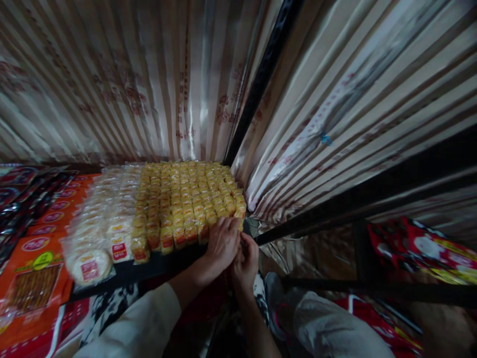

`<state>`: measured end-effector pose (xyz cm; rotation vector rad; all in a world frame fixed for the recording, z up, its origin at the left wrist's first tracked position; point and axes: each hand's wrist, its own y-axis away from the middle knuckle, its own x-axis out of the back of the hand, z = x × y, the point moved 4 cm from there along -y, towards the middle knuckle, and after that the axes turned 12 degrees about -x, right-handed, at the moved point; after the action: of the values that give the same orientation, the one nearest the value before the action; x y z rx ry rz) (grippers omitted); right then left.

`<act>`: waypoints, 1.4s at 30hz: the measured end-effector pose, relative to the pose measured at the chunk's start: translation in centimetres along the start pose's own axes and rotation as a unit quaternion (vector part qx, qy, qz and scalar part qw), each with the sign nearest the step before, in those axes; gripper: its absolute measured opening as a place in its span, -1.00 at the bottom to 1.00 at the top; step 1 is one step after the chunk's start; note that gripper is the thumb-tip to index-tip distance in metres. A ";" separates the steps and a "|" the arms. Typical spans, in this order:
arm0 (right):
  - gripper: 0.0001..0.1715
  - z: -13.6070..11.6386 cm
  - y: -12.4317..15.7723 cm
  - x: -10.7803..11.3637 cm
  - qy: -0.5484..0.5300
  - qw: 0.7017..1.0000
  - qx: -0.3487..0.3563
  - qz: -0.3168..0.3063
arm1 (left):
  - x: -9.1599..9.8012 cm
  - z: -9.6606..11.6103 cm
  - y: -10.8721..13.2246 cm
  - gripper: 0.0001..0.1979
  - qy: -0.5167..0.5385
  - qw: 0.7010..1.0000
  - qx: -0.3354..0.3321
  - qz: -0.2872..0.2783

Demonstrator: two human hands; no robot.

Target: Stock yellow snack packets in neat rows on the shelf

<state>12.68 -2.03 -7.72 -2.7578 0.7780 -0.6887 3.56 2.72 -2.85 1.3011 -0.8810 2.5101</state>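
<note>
Rows of small yellow wrapped packets fill the right end of a dark shelf. At their front right corner, my left hand rests with bent fingers against the nearest packets. My right hand is just beside it, fingers curled together and touching the left hand. Whatever lies between the fingers is hidden and too dark to make out. Left of the yellow packets stand clear packs of round white crackers, and farther left lie orange snack bags.
Pleated printed sheeting hangs behind the shelf, with a black post at the corner. A dark rail crosses the right side. Red snack bags lie at the right. Below are a shoe and a trouser leg.
</note>
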 end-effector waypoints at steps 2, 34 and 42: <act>-0.71 -1.0 -0.1 0.9 0.016 0.999 0.032 0.025 | 0.2 0.7 -1.1 -0.72 0.015 1.000 -0.002 -0.009; -0.40 2.9 -3.5 -2.5 0.151 0.988 -0.006 -0.025 | 4.1 -2.2 2.5 -0.72 0.103 0.982 0.157 0.006; -0.45 3.1 -3.9 -1.4 0.163 0.978 -0.121 0.040 | 3.7 -2.0 2.7 -0.70 0.107 0.982 0.151 -0.021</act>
<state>14.86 2.23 -9.83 -2.8402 1.0984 -1.1151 -1.18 1.29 -1.99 1.0815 -0.4349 2.7628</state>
